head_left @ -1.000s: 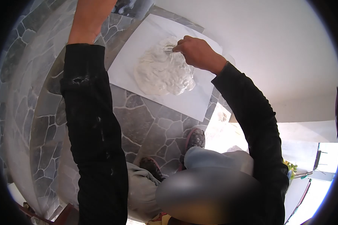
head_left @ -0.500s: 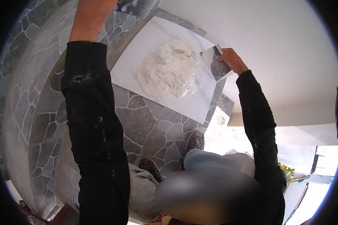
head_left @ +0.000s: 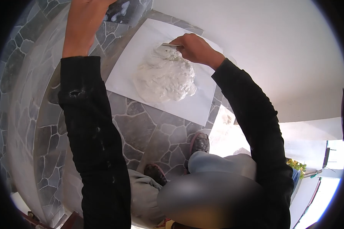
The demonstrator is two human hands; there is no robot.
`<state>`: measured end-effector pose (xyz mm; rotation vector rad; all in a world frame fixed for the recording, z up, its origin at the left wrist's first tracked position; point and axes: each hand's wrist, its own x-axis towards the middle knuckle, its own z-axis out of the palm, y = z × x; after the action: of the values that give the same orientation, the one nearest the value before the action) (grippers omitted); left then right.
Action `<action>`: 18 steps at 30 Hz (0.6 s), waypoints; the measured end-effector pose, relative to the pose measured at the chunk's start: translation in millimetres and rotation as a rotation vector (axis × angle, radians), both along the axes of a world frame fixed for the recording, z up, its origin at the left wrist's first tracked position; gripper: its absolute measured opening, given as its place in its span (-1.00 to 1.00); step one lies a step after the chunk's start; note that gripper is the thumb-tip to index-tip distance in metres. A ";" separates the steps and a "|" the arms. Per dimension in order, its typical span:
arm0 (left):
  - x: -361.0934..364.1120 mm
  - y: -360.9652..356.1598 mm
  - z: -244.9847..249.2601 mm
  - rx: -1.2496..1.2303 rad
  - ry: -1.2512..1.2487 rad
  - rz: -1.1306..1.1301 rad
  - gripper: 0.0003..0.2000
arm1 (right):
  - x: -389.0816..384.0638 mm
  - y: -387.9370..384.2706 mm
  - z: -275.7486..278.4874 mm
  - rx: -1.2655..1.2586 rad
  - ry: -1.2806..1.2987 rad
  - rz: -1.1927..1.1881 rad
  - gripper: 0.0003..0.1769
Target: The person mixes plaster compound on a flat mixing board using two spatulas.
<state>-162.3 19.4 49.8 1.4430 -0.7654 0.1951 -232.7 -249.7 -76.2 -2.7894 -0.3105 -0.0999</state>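
A heap of wet white plaster-like paste (head_left: 166, 76) lies on a white marble-look board (head_left: 122, 72). My right hand (head_left: 197, 47) is closed around a scraper (head_left: 171, 45), seen nearly edge-on at the heap's upper edge; whether its blade touches the paste is hard to make out. My left hand (head_left: 84, 26) is at the top left, its fingers mostly cut off by the frame. It appears to hold a broad dark metal plate (head_left: 122, 12) smeared with white, beyond the board's upper left corner.
Grey stone-patterned tiles (head_left: 135, 128) surround the board. A white wall (head_left: 271, 49) rises along its right side. My shoes (head_left: 200, 144) are below the board. A low stone-patterned ledge (head_left: 28, 110) runs along the left, and a plant (head_left: 296, 166) is at the lower right.
My right hand has swung left with the scraper, from the board's right edge to the top of the heap. The scraper has turned from face-on to edge-on. My left hand has come slightly lower.
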 end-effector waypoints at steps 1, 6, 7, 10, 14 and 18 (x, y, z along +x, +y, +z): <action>-0.2 1.9 -0.1 -0.038 0.019 0.021 -0.87 | -11.5 0.5 -1.4 -0.096 -0.141 0.093 -0.61; 9.7 18.0 2.4 -0.026 0.034 0.022 -0.87 | -27.9 -22.2 17.7 -0.353 0.056 0.036 -0.58; 10.5 18.5 2.4 -0.043 0.019 -0.011 -0.87 | -24.4 -26.5 30.0 -0.305 0.091 -0.037 -0.64; 5.4 18.1 6.0 -0.051 0.069 0.029 -0.88 | -15.9 -67.6 37.4 0.015 0.197 -0.191 -0.80; 9.8 19.9 3.2 -0.065 0.008 0.080 -0.87 | -15.3 -140.1 -17.4 0.492 0.329 -0.523 -0.81; 15.3 19.8 1.7 -0.040 -0.006 0.021 -0.87 | -8.5 -217.8 -84.4 0.452 0.094 -0.310 -0.89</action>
<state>-147.0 39.1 51.5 1.4131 -0.7480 0.2301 -241.1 -467.5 -160.6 -2.3602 0.1542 -0.0974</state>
